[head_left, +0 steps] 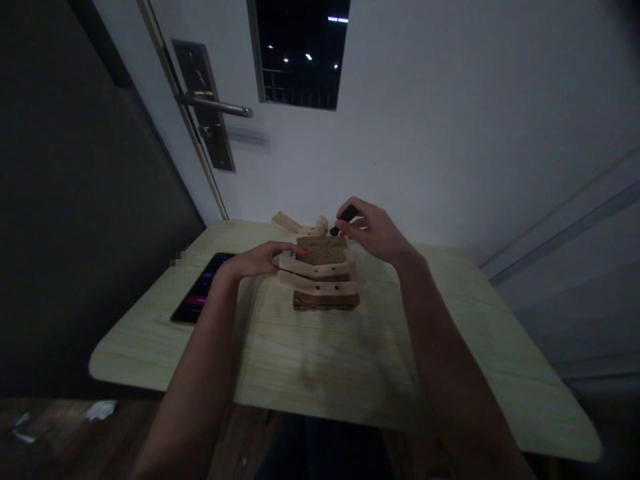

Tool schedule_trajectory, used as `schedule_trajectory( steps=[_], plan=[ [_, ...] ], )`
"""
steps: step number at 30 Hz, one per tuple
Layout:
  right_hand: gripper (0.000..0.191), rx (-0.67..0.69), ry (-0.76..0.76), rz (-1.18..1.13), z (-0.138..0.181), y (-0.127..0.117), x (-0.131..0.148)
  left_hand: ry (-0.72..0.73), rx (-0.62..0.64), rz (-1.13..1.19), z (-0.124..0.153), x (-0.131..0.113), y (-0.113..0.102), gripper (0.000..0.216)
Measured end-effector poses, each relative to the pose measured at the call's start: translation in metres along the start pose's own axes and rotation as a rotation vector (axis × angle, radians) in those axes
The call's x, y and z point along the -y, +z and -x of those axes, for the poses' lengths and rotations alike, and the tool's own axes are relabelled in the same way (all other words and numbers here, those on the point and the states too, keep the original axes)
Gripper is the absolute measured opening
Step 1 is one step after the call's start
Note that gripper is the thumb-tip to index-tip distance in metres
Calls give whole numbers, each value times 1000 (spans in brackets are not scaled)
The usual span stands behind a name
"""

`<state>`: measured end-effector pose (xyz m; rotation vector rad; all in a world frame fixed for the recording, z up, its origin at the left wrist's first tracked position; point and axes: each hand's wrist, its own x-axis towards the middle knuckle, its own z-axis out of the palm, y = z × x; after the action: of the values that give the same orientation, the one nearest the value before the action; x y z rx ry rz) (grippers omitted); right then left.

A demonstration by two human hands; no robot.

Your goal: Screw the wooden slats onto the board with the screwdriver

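My left hand is at the left end of the pale, angled wooden pieces, its fingers closed around the end of the rear one. One fingertip reaches onto the brown, rough-topped block among them. These two pieces lie side by side across the brown block, each with dark round holes. In my right hand, a small black object is pinched between thumb and fingers above the block's far right corner. Its exact kind cannot be made out. Behind the block, another pale wooden piece with a rounded end lies near the wall.
A dark phone or tablet with a lit screen lies on the left of the light wood table, by my left forearm. A white door with a metal handle rises behind the table's far edge. White scraps lie on the floor.
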<state>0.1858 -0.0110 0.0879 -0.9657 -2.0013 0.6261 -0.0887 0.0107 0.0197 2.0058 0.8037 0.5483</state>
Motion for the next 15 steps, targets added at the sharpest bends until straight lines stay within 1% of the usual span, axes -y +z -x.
schedule_trajectory(
  steps=[2, 5, 11, 13, 15],
  plan=[
    [25, -22, 17, -39, 5, 6, -4, 8, 15, 41, -2, 2, 1, 54],
    [26, -115, 73, -73, 19, 17, -9, 16, 13, 100, -6, 4, 3, 54],
    [26, -265, 189, -132, 47, 36, -16, -40, 31, 227, -10, 4, 9, 57],
    [26, -304, 201, -150, 51, 41, -18, 6, 2, 190, -9, 6, 13, 54],
    [29, -334, 215, -197, 54, 44, -20, 77, -53, 133, -9, 9, 16, 49]
  ],
)
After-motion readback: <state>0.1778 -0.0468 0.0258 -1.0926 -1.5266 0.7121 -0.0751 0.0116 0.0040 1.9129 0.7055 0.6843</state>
